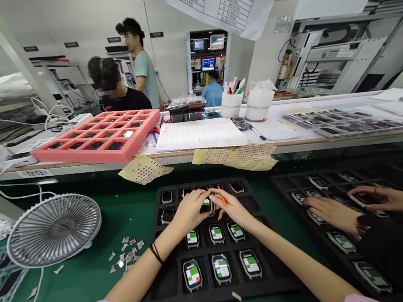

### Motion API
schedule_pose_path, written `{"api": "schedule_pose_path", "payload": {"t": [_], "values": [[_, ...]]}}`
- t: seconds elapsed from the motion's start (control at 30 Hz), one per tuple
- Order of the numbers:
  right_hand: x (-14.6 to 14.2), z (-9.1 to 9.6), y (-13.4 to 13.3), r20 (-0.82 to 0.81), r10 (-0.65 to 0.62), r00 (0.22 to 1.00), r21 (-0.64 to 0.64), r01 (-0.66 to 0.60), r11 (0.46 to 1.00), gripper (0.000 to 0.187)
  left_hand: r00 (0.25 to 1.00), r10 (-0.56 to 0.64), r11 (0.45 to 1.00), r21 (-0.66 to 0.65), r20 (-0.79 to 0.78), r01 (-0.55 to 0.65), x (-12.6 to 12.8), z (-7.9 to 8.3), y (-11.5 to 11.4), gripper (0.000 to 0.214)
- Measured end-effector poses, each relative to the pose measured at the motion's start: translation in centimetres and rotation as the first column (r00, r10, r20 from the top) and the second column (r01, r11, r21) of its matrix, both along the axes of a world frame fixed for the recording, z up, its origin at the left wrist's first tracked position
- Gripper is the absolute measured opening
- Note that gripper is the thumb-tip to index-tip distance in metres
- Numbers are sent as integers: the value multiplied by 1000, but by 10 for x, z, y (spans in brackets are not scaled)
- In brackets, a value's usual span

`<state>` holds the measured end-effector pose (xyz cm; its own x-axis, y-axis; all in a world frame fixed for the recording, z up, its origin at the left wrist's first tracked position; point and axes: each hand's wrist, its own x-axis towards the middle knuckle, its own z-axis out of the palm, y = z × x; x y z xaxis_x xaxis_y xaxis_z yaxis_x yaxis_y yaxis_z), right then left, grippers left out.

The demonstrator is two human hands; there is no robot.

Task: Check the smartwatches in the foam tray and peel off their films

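Beside scattered paper scraps (124, 256), the left hand (191, 211) is curling almost closed over a small square watch (206, 205) lying in a black foam tray (163, 298) – its long axis pointing away from the person, the left hand covering more of it – while the right hand (233, 210) is pinching a thin orange stick (222, 197) just beside it. Further right, a co-worker's hands (332, 212) are working over another tray (287, 193).

A black smartwatch (206, 207), rounded-square case, green-and-white screen, partly hidden, over a slot of a black foam tray (163, 298)
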<state>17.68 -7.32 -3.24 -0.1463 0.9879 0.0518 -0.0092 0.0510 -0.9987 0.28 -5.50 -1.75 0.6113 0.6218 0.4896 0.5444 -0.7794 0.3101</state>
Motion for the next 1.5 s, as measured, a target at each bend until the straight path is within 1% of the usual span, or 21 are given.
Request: {"api": "schedule_pose_path", "payload": {"t": [0.07, 0.17, 0.23, 0.3, 0.4, 0.47, 0.57, 0.73, 0.83, 0.97, 1.1, 1.17, 1.2, 1.27, 1.3, 1.4, 1.47, 1.5], "values": [[1, 3, -2, -3, 30, 1000, -6, -30, 1000, 43, 998, -7, 1000, 10, 61, 6, -1, -1, -1, 49], [4, 12, -5, -96, 123, 988, -22, -126, 992, 44, 975, -72, 997, 8, 211, 72, -3, 2, -3, 44], [6, 20, -8, -177, 210, 962, -59, -224, 973, 42, 954, -128, 992, 22, 272, 127, -4, 6, -6, 44], [7, 25, -11, -249, 284, 926, -101, -316, 943, 40, 936, -170, 985, 43, 308, 165, -4, 9, -9, 45], [8, 28, -15, -330, 334, 883, -103, -385, 917, 40, 917, -196, 980, 51, 347, 190, -4, 11, -11, 43], [8, 29, -16, -347, 330, 878, -84, -380, 921, 40, 908, -213, 976, 36, 361, 215, -4, 11, -12, 44], [8, 28, -16, -327, 303, 895, -72, -343, 936, 41, 904, -230, 969, 4, 360, 245, -4, 8, -10, 46], [6, 29, -18, -301, 284, 910, -70, -318, 946, 42, 911, -215, 973, -3, 352, 230, -3, 7, -10, 44], [3, 31, -19, -292, 262, 920, -50, -288, 956, 43, 904, -212, 975, 22, 371, 219, -3, 8, -12, 42], [-2, 32, -22, -305, 239, 922, -36, -262, 964, 39, 895, -225, 974, 67, 385, 216, -1, 9, -13, 41], [-5, 32, -21, -276, 216, 936, -40, -236, 971, 41, 899, -209, 977, 38, 385, 211, -1, 9, -13, 41], [-5, 31, -19, -255, 173, 951, -45, -190, 981, 42, 900, -187, 980, 9, 393, 199, -2, 9, -11, 43], [-4, 30, -18, -253, 135, 958, -31, -148, 989, 42, 900, -173, 982, -3, 400, 190, -3, 9, -11, 44], [1, 31, -16, -265, 35, 964, 43, -25, 999, 44, 900, -139, 985, -34, 412, 168, -5, 7, -9, 45], [4, 31, -17, -273, -22, 962, 90, 48, 995, 46, 901, -121, 985, -58, 416, 160, -6, 7, -8, 46], [13, 33, -21, -267, -187, 945, 206, 246, 947, 55, 907, -74, 980, -139, 414, 143, -8, 4, -7, 49], [16, 35, -26, -238, -268, 934, 247, 325, 913, 58, 908, -51, 979, -161, 415, 128, -8, 3, -6, 51], [16, 35, -27, -225, -288, 931, 262, 342, 902, 58, 908, -45, 979, -162, 417, 123, -8, 3, -6, 51]]}}
